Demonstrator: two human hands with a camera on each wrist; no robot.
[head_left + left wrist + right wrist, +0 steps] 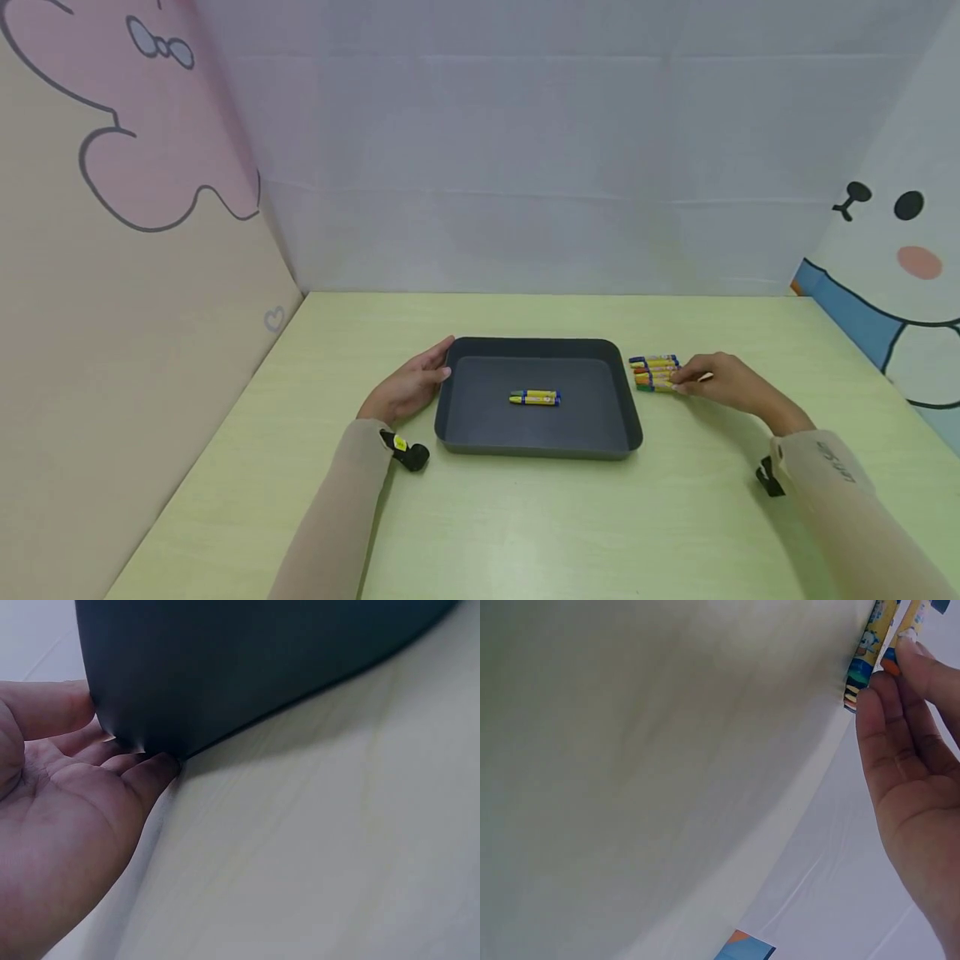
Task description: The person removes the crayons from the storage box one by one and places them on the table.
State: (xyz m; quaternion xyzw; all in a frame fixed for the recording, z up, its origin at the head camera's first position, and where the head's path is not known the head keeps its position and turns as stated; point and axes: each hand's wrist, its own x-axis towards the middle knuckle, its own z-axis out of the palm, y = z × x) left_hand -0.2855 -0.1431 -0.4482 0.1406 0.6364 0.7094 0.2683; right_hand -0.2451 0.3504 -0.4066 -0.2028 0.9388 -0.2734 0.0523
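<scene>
Crayons: a row lying on the table, just right of the tray. Right hand: fingertips touching the row's near ends; whether it is pinching one, cannot tell. Tray: dark, sitting mid-table, holding one crayon pair. Left hand: released, straight fingers resting against the tray's left wall.

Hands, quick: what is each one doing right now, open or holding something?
Left hand: open, fingers resting against the tray side.
Right hand: fingertips on the crayons beside the tray; whether it grips one cannot be told.
</scene>
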